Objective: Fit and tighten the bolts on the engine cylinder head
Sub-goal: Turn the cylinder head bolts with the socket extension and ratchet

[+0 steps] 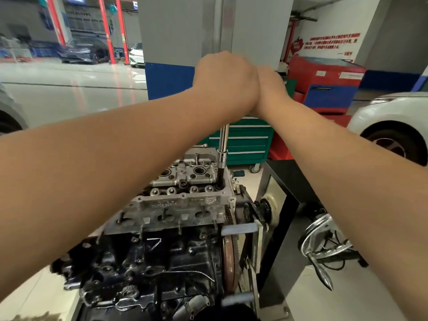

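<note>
Over the far right corner of the grey cast-aluminium cylinder head [185,200], which sits on the black engine block [148,262] held in its stand, I have both hands stacked on the top of a long chrome socket wrench shaft [224,140]. My left hand [225,83] is curled in a fist round the upper end, and my right hand [269,91] presses against it from the side; its fingers are hidden, so I cannot tell how they lie. The shaft drops nearly upright into a black socket extension [220,176] seated in a bolt well at that corner; the bolt itself is out of sight. I judge this is the tightening stage. To do it well I should keep the shaft in line with the bolt, press down so the socket stays seated, and turn smoothly instead of jerking.
</note>
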`<state>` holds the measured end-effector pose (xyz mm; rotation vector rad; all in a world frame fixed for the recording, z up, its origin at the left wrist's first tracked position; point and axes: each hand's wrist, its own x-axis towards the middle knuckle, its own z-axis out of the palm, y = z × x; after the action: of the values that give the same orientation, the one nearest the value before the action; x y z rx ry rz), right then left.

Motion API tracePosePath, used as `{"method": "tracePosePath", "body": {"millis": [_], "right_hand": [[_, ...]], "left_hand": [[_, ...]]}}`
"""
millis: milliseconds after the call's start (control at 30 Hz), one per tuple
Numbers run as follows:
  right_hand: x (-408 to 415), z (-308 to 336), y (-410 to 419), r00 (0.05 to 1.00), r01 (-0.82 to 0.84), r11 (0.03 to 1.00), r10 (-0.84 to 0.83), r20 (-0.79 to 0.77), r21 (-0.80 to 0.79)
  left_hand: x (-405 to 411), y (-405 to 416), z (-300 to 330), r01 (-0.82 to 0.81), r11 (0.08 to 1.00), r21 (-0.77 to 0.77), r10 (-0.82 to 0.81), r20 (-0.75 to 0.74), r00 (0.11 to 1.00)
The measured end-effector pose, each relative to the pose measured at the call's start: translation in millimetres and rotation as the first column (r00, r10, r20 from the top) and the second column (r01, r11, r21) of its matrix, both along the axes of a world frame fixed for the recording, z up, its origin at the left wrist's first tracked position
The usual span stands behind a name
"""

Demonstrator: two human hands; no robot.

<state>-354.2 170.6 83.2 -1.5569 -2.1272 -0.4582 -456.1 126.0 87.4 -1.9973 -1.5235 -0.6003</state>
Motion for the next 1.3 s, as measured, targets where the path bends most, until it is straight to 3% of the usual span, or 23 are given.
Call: {"method": "tracePosePath", "body": {"millis": [33,100,200,267,367,467,533,600,667,767,833,900,967,1033,1133,1200,1300], "right_hand": [[3.5,3.6,-4.3,0.996,0.052,0.999,-0.053,0.07,0.013],[14.0,11.2,-27.4,0.965,0.162,0.983,-0.176,0.193,0.088],[21.9,5.3,-76.5,0.901,0.214,0.922,-0.314,0.301,0.322],[22.3,-3.5,-99.2,0.891,0.166,0.915,-0.298,0.342,0.367],[31.5,-2.9,-81.9,0.898,0.221,0.922,-0.319,0.302,0.317],[36.0,4.5,-41.6,0.943,0.195,0.964,-0.235,0.236,0.182],[28.3,4.1,-14.0,0.984,0.062,0.996,-0.073,0.161,0.071],[14.5,2.3,1.1,0.996,-0.081,0.997,0.081,0.04,0.008],[3.3,-0.1,7.1,0.994,-0.106,0.994,0.106,-0.036,0.0],[2.0,2.7,-1.1,0.99,0.055,0.996,-0.064,0.123,0.076],[10.4,7.5,-20.3,0.954,0.196,0.972,-0.221,0.205,0.133],[17.3,7.6,-43.9,0.9,0.252,0.924,-0.333,0.28,0.288],[18.0,4.4,-65.1,0.871,0.231,0.907,-0.354,0.342,0.351],[24.0,4.4,-58.8,0.887,0.236,0.924,-0.331,0.322,0.299],[29.7,10.4,-24.1,0.951,0.197,0.976,-0.213,0.224,0.09],[24.8,6.3,-5.8,0.984,0.004,0.998,-0.015,0.177,0.065],[7.1,1.3,9.6,0.992,-0.092,0.993,0.085,0.099,0.072]], "left_hand": [[-6.8,3.9,-0.9,0.029,1.0,0.011,-0.029,-0.026,0.999],[-21.9,12.1,-2.7,0.247,0.967,0.056,-0.247,0.0,0.969],[-32.9,22.6,-5.9,0.651,0.758,0.043,-0.652,0.051,0.756],[-30.4,24.1,-6.4,0.714,0.697,0.069,-0.717,0.047,0.695],[-22.1,21.2,-10.7,0.588,0.806,0.076,-0.592,0.076,0.802],[-13.5,11.5,-4.4,0.263,0.963,0.06,-0.261,-0.037,0.965],[-1.0,-1.8,2.6,0.042,0.999,0.024,-0.037,-0.171,0.985],[9.3,-9.7,6.0,-0.086,0.996,-0.015,0.081,-0.201,0.976],[4.8,-8.0,6.2,-0.104,0.995,-0.01,0.101,-0.169,0.981],[-13.7,5.6,0.2,0.007,1.0,0.006,-0.006,-0.138,0.99],[-28.8,15.9,-3.0,0.243,0.969,0.047,-0.239,-0.08,0.968],[-40.2,19.7,-5.4,0.529,0.847,0.049,-0.529,-0.007,0.848],[-44.3,17.4,-6.8,0.651,0.758,0.024,-0.652,0.04,0.757],[-37.5,16.4,-5.9,0.599,0.801,0.007,-0.597,0.076,0.798],[-12.7,7.7,-0.2,0.245,0.969,0.007,-0.245,-0.042,0.969],[8.1,-6.2,2.6,0.026,1.0,-0.015,-0.027,-0.126,0.992],[10.8,-7.8,2.7,-0.036,0.999,0.005,0.036,-0.043,0.998]]}}
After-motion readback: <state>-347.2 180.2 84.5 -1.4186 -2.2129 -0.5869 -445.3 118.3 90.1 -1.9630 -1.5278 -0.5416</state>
